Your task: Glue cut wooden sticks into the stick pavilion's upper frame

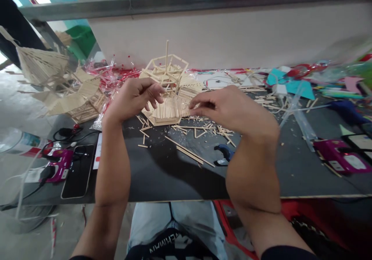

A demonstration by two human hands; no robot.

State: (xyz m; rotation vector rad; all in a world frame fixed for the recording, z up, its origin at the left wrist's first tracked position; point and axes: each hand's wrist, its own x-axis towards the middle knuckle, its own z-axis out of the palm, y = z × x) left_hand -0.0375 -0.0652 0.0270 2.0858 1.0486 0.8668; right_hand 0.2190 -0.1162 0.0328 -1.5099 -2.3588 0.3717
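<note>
A stick model (167, 111) made of thin wooden sticks stands in the middle of the table, with a hexagonal base and an upright stick rising from its frame. My left hand (133, 97) hovers at its left side, fingers loosely bent and apart, with nothing visible in them. At the model's right side my right hand (229, 107) has thumb and fingers pinched together. Whatever lies between those fingertips is too small to make out. Short stick pieces (203, 130) are scattered before the model, and several longer sticks (190, 153) lie nearer me.
Another stick model (84, 93) with a peaked roof stands at the left. A phone (78, 171) and a purple power strip (59, 165) lie front left. A blue tool (223, 153) rests by my right forearm. Another purple power strip (340, 157) sits at the right.
</note>
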